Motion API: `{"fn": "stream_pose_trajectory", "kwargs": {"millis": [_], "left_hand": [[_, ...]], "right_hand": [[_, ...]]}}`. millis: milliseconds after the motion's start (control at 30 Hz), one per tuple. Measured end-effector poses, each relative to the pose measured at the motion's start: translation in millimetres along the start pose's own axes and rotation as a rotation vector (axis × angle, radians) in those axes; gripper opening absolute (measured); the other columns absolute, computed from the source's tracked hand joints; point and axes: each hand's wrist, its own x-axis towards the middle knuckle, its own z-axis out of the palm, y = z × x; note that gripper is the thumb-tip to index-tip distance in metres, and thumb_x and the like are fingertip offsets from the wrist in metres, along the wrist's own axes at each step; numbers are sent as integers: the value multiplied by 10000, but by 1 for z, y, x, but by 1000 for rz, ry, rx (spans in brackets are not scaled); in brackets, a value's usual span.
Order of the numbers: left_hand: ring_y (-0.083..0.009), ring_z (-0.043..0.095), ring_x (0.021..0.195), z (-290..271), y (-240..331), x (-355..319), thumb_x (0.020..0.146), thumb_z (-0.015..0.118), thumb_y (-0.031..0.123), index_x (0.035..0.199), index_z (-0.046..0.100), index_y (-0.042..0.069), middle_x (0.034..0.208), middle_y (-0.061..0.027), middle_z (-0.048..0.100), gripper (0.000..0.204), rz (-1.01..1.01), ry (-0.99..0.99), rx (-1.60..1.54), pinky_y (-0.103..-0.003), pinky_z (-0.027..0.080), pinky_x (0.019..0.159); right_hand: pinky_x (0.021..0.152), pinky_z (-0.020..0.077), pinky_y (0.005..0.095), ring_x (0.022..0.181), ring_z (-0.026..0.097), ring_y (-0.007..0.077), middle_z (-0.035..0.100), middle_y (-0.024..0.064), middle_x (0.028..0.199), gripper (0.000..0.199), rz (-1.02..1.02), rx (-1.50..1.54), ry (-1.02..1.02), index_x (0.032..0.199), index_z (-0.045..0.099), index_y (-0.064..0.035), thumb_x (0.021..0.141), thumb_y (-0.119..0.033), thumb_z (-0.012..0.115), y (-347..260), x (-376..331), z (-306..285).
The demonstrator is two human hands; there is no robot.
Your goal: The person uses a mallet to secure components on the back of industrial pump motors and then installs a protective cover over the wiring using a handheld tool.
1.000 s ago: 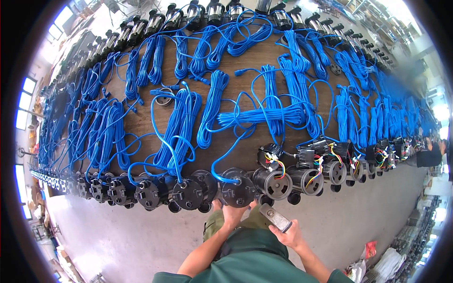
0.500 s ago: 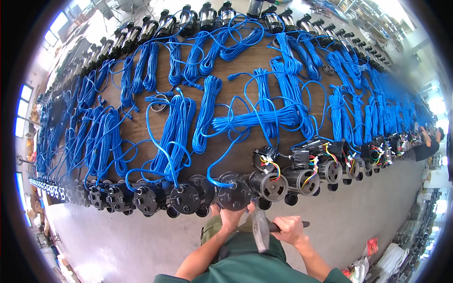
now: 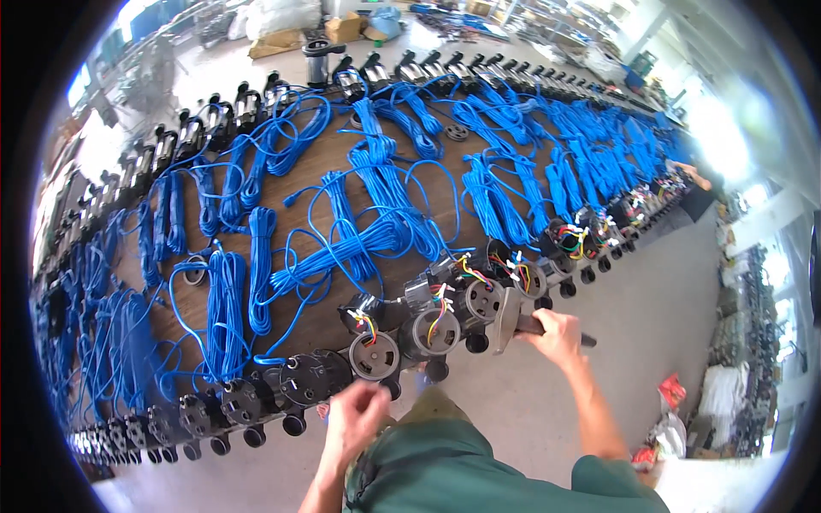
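My right hand (image 3: 558, 336) is wrapped around the dark handle of a hammer (image 3: 506, 320), whose worn metal head is raised beside the row of open motors. My left hand (image 3: 354, 419) is closed, with curled fingers, just below the table's near edge. Whatever lies in those fingers, if anything, is hidden. Nearest to it are a cylinder with a black end cap (image 3: 315, 378) and an open motor housing (image 3: 374, 355) with coloured wires sticking out. Another open housing (image 3: 436, 331) stands to the right, between my two hands.
Bundles of blue cable (image 3: 224, 312) cover the brown tabletop (image 3: 295, 192). Black-capped cylinders (image 3: 248, 400) line the near edge to the left. Metal-bodied cylinders (image 3: 349, 81) run along the far edge. At the far right a co-worker's arm (image 3: 691, 174) reaches in over the row.
The view has swung to the right, and the table sits further left. My left hand has come off the black-capped cylinder. The hammer is now up by the open motors.
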Motion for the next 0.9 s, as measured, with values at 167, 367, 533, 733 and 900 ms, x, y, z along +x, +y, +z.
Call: {"fn": "stream_pose_trajectory", "kwargs": {"millis": [167, 367, 533, 733, 900], "left_hand": [[-424, 612, 1139, 17, 5, 139, 973, 701, 365, 1194, 609, -18, 1127, -234, 675, 451, 175, 600, 830, -522, 510, 926], [-354, 725, 834, -15, -9, 204, 879, 714, 480, 991, 739, -28, 980, -216, 765, 521, -640, 223, 596, -483, 573, 748], [-306, 720, 804, -13, 0, 210, 746, 847, 545, 1189, 669, -43, 1027, -188, 745, 758, -720, 280, 616, -533, 568, 731], [-322, 737, 1128, 4, -11, 243, 525, 1011, 476, 1281, 721, 57, 1224, -148, 760, 912, -548, -53, 1202, -460, 594, 965], [-270, 770, 1045, -13, 31, 219, 581, 964, 419, 1082, 807, 45, 1093, -129, 796, 645, -540, 85, 1177, -375, 614, 902]], "right_hand": [[709, 563, 385, 778, 703, 267, 695, 42, 851, 462, -460, 23, -122, 964, 688, -112, 675, -399, 908, 41, 71, 3], [932, 470, 414, 1105, 579, 251, 644, 27, 1081, 422, -552, 150, -79, 1057, 762, -123, 689, -272, 905, 52, 97, 7], [969, 444, 438, 1102, 565, 274, 645, 33, 1091, 363, -375, 230, -50, 1059, 766, -114, 756, -280, 877, 37, 85, 6], [915, 504, 441, 986, 658, 294, 731, 70, 955, 182, -406, 589, 100, 932, 756, -95, 846, -240, 825, -75, 95, 11], [858, 563, 499, 972, 724, 389, 759, 185, 1000, 242, -324, 565, -526, 1047, 752, -79, 969, -230, 581, -151, 137, 79]]}}
